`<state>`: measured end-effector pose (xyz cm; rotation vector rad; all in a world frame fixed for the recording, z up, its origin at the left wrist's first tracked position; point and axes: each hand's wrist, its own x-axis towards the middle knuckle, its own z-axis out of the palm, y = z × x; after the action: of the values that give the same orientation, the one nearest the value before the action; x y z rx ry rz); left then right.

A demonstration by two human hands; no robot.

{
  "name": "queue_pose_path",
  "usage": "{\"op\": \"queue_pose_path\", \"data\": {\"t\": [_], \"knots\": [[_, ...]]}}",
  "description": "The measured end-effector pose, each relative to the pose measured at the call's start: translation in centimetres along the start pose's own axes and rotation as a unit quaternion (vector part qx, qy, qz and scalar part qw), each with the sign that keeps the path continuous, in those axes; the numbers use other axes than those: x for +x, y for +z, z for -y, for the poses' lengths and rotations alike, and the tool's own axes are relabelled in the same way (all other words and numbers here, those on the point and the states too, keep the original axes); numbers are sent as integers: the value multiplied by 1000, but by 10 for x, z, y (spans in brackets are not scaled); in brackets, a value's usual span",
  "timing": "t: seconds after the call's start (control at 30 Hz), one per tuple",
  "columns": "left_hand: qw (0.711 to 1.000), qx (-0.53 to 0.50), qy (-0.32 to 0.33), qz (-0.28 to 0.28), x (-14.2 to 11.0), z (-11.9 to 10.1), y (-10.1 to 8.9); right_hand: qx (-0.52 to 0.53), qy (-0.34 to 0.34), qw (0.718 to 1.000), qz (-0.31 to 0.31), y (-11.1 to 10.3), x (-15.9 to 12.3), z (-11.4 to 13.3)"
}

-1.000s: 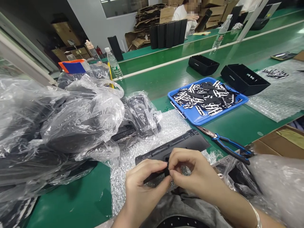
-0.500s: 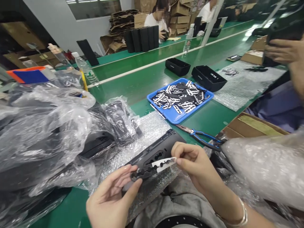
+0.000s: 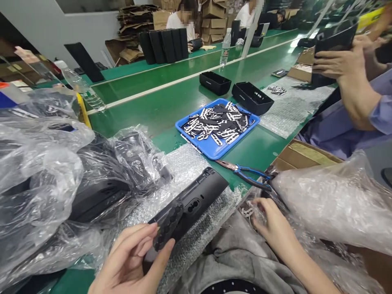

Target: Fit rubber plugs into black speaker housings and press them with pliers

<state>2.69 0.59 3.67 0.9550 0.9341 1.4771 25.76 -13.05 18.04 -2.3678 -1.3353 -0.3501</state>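
My left hand [image 3: 131, 257] pinches a black adhesive pad [image 3: 170, 224] with rounded holes between thumb and fingers. Behind the pad lies a long black plastic housing [image 3: 202, 185], with a recessed oval of holes, on bubble wrap. My right hand [image 3: 272, 220] is over clear plastic at the table's front edge, thumb and forefinger apart. At its fingertips is a white backing strip [image 3: 246, 211] with cut-outs; whether it still touches the fingers is unclear.
A blue tray [image 3: 214, 153] holds many black-and-white pads. Pliers [image 3: 245, 173] lie in front of it. Bagged black parts [image 3: 101, 188] crowd the left. Two black housings [image 3: 252, 98] stand behind the tray. A co-worker's hands [image 3: 339, 61] hold a black part at the right.
The white backing has come off the black pad. My right hand has carried it down and right, and its fingers have parted. My left hand has tilted the pad more upright.
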Motion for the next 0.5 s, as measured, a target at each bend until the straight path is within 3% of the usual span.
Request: {"op": "queue_pose_path", "data": {"t": [0.1, 0.17, 0.23, 0.33, 0.4, 0.5], "knots": [[998, -30, 25, 39, 4, -6, 0, 55, -114, 992, -5, 9, 4, 39], [998, -51, 21, 40, 6, -8, -1, 177, -167, 968, 58, 17, 9, 75], [996, -73, 11, 39, 7, -9, -3, 306, -129, 925, 183, 28, 14, 110], [989, -130, -5, 69, 7, -8, -6, 426, -10, 840, 335, 50, 17, 146], [981, -170, -13, 92, 6, -6, -8, 472, 31, 797, 375, 63, 17, 159], [975, -190, -12, 113, 2, -4, -9, 520, 37, 760, 388, 75, 18, 166]]}}
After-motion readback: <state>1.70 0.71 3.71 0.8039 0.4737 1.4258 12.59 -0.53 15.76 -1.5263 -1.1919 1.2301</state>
